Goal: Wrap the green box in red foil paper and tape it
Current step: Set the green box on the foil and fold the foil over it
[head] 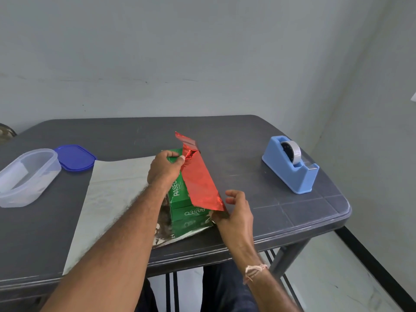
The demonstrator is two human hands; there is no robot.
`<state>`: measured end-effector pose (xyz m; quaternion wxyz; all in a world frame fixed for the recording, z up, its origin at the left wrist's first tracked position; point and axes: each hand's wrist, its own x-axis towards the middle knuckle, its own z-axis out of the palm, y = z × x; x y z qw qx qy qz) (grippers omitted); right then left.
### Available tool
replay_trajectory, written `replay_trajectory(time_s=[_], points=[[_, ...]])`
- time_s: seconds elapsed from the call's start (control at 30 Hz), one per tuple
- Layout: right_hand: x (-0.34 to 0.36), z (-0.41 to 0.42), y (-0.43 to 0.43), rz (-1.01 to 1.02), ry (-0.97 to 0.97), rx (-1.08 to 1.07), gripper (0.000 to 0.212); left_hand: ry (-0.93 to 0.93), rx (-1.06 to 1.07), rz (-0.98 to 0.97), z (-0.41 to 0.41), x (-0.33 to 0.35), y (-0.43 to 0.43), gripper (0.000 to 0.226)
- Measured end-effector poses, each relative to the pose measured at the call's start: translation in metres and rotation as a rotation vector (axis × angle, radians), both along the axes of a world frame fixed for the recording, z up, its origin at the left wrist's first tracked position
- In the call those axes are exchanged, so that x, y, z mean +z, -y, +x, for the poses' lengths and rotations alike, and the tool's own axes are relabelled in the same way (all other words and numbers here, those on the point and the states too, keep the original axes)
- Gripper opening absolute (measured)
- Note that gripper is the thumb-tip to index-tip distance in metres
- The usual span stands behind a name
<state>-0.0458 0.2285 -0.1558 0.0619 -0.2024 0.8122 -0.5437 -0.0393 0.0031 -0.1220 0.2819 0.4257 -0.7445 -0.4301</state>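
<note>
On the middle of the dark table point(247, 136) I see one green box point(180, 194), with white "PASEO" lettering on its top and near face. It lies on one sheet of red foil paper point(200, 188), whose dull silver back is spread to the left, while a red flap stands up over the box's right side. My left hand point(165, 168) grips the box's far end, its thumb pressing the flap's edge. My right hand point(236, 212) touches the flap's near corner with loosely curled fingers; I cannot tell if it pinches. Further off are one blue tape dispenser point(290, 167), one clear container point(27, 176) and one blue lid point(75, 157).
</note>
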Motion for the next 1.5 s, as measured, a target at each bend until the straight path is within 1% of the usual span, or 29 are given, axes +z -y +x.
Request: replay_trajectory(time_s=[0.07, 0.17, 0.2, 0.23, 0.27, 0.3, 0.37, 0.4, 0.47, 0.57, 0.63, 0.67, 0.77, 0.83, 0.87, 1.0, 1.07, 1.1, 1.13, 1.2, 1.27, 1.3, 1.37, 1.43, 1.47, 1.5], points=[[0.002, -0.001, 0.003, -0.002, 0.039, 0.018, 0.058, 0.005, 0.001, 0.008, 0.001, 0.0, 0.0, 0.024], [0.004, -0.003, -0.004, -0.11, 0.241, 0.06, 0.056, 0.009, 0.01, 0.012, 0.001, 0.0, 0.001, 0.025], [0.004, -0.004, -0.008, -0.137, 0.275, 0.053, 0.054, 0.007, 0.012, 0.008, 0.001, 0.0, 0.001, 0.025], [0.004, -0.004, -0.011, -0.152, 0.271, 0.033, 0.052, 0.007, 0.011, 0.001, 0.001, 0.0, 0.001, 0.025], [0.005, -0.004, -0.013, -0.131, 0.223, 0.007, 0.052, 0.008, 0.012, -0.006, 0.0, 0.0, 0.001, 0.025], [0.005, -0.004, -0.014, -0.063, 0.146, -0.009, 0.053, 0.007, 0.011, -0.01, 0.0, -0.001, 0.001, 0.025], [0.006, -0.002, -0.01, 0.096, -0.003, 0.009, 0.063, 0.01, 0.009, -0.016, 0.0, -0.001, 0.001, 0.024], [0.006, 0.0, -0.008, 0.12, -0.038, 0.03, 0.066, 0.011, 0.005, -0.016, 0.0, -0.001, 0.0, 0.024], [0.004, 0.0, -0.004, 0.103, -0.047, 0.088, 0.067, 0.005, 0.004, -0.012, 0.001, -0.001, 0.0, 0.024], [-0.001, -0.004, -0.012, 0.047, 0.077, 0.168, 0.07, 0.002, 0.001, -0.006, 0.0, -0.001, 0.0, 0.023], [0.0, -0.006, -0.02, -0.025, 0.194, 0.168, 0.068, 0.006, 0.005, -0.008, 0.0, 0.0, 0.0, 0.023], [0.001, -0.006, -0.022, -0.036, 0.215, 0.155, 0.068, 0.011, 0.01, -0.009, 0.0, 0.0, 0.0, 0.023], [0.004, -0.003, -0.018, 0.035, 0.125, 0.114, 0.071, 0.013, 0.011, -0.011, 0.001, -0.001, 0.0, 0.024], [0.006, -0.001, -0.009, 0.053, 0.09, 0.107, 0.067, 0.012, 0.008, -0.01, 0.001, -0.001, -0.001, 0.024], [0.005, -0.001, -0.006, 0.044, 0.11, 0.111, 0.064, 0.011, 0.009, -0.009, 0.001, 0.0, -0.001, 0.024], [0.004, -0.003, -0.011, -0.12, 0.315, 0.194, 0.061, 0.014, -0.002, -0.01, 0.001, 0.002, -0.002, 0.025], [0.003, -0.004, -0.019, -0.15, 0.342, 0.22, 0.063, 0.02, 0.002, -0.016, 0.001, 0.002, -0.001, 0.026], [0.004, -0.004, -0.023, -0.123, 0.307, 0.21, 0.064, 0.026, 0.004, -0.019, 0.001, 0.002, -0.001, 0.026], [0.005, -0.004, -0.026, -0.051, 0.234, 0.195, 0.065, 0.031, 0.006, -0.021, 0.001, 0.001, 0.0, 0.025], [0.007, -0.003, -0.03, 0.108, 0.033, 0.188, 0.066, 0.032, 0.004, -0.027, 0.001, -0.001, 0.0, 0.025], [0.015, 0.0, -0.033, 0.2, -0.171, 0.163, 0.06, 0.03, -0.003, -0.03, 0.001, -0.002, 0.001, 0.024], [0.021, 0.002, -0.034, 0.195, -0.245, 0.143, 0.056, 0.035, -0.003, -0.027, 0.001, -0.003, 0.001, 0.024], [0.04, 0.0, -0.031, 0.07, -0.305, 0.156, 0.055, 0.037, -0.004, -0.025, 0.001, -0.002, 0.001, 0.024], [0.059, -0.01, -0.018, -0.099, -0.228, 0.253, 0.052, 0.039, -0.011, -0.018, 0.003, -0.001, 0.002, 0.024], [0.067, -0.018, -0.008, -0.127, -0.186, 0.321, 0.049, 0.037, -0.02, -0.018, 0.003, -0.001, 0.002, 0.024], [0.074, -0.029, 0.003, -0.104, -0.187, 0.375, 0.045, 0.034, -0.027, -0.017, 0.004, -0.002, 0.003, 0.025]])
